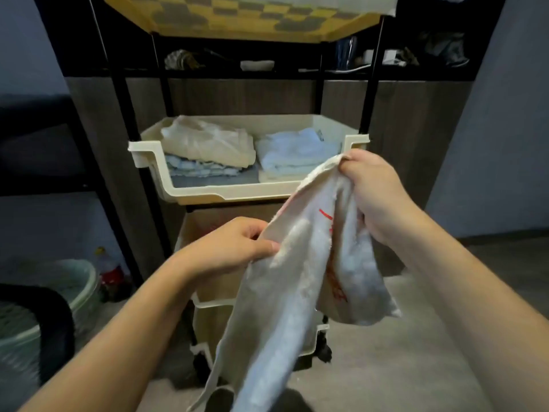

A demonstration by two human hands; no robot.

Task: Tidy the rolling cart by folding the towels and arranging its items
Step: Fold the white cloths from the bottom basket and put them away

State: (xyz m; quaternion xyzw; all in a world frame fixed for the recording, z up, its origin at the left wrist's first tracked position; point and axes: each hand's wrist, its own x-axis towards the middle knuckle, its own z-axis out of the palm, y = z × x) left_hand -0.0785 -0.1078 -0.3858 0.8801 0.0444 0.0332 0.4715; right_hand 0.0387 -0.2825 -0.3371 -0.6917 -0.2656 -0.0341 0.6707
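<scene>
Head view. Both hands hold one pale towel (285, 272) in the air in front of the rolling cart (142, 173). The left hand (228, 248) pinches the towel's left edge, thumb on top and fingers curled behind the cloth. The right hand (374, 188) sits higher and grips a bunched upper corner, fingers closed round the fabric. The towel hangs slack between and below the two hands, one long fold trailing toward the bottom of the frame; red markings (332, 257) show on its right-hand fold, too blurred to read.

The middle tray (208, 194), cream plastic, sits behind the towel. On its left lies a folded cream cloth (208, 141) stacked on a folded light-blue cloth (196, 169). On its right a folded white towel (294, 153) rests on another pale folded piece. The two stacks lie just beside each other, a small gap between.

The top tray (237, 22) is yellow with a checkered pattern. A lower cream tray (208, 304) is mostly hidden by the held towel; contents cannot be told.

On the floor at left: a pale green basin (74, 281) and, just beside it, a bottle with a red label (110, 272).
</scene>
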